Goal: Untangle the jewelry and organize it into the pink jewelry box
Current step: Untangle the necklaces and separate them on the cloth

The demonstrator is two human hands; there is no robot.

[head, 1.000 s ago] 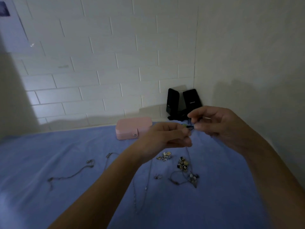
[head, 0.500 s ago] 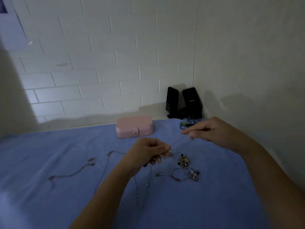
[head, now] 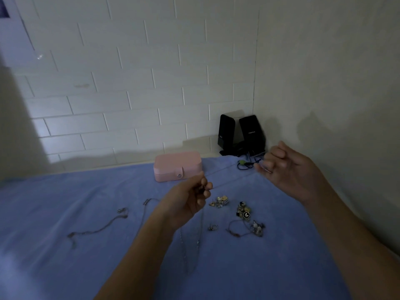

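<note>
A thin silver chain [head: 232,178] stretches taut between my two hands above the blue cloth [head: 65,267]. My left hand [head: 190,198] pinches one end, and the rest of the chain hangs from it down to the cloth. My right hand [head: 287,167] pinches the other end, raised near the right wall. The pink jewelry box [head: 178,166] sits closed at the back, beyond my left hand. Loose jewelry lies on the cloth: a small gold cluster [head: 219,201], a tangled charm bracelet [head: 249,224], a ring [head: 212,227] and a chain [head: 97,228] at the left.
Two black speakers [head: 241,134] stand in the corner behind my right hand, with a cable and green tie [head: 243,163] in front of them. A white tiled wall rises behind the cloth and a plain wall closes the right side. Another chain [head: 146,210] lies partly under my left arm.
My hands have drawn apart: the right moved up and right, the left stayed lower, and the chain between them is now pulled out longer and taut.
</note>
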